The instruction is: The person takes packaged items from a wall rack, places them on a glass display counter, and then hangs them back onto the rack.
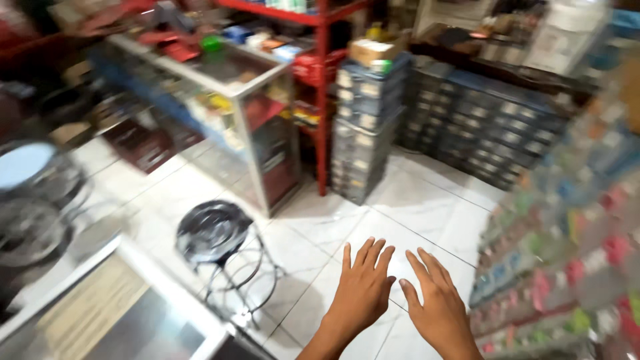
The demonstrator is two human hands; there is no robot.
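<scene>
Whole frame was a cramped parts shop seen from above, pretty blurry at the edges. Biggest thing: the white tiled floor [413, 213] running through the middle. Upper left had a glass counter [220, 87] with clutter on top, its long side running from the upper left corner down toward centre. Behind it a red shelf [323, 100], and to the right of that, stacks of grey drawer bins [367, 127] stretching off to the upper right. Right edge was a rack [567, 253] of small colourful packets, too smeared to tell what they were. Lower left corner showed another counter [100, 313] with a pale frame, and spoked wheels [33, 227] at the far left.

Nearest thing to the hands was a black stool [213, 230] on a thin metal frame, lower left of centre. It stood upright, round seat facing up, so no real long axis except the vertical legs, and it didn't point anywhere.

Both hands sat at bottom centre, just beside each other, over bare tile. Left hand [363, 293] and right hand [437, 310] were both flat, fingers spread and pointing up-frame, holding nothing. The stool lay to the left of them, apart and not touched, so the left hand was the nearer one.
</scene>
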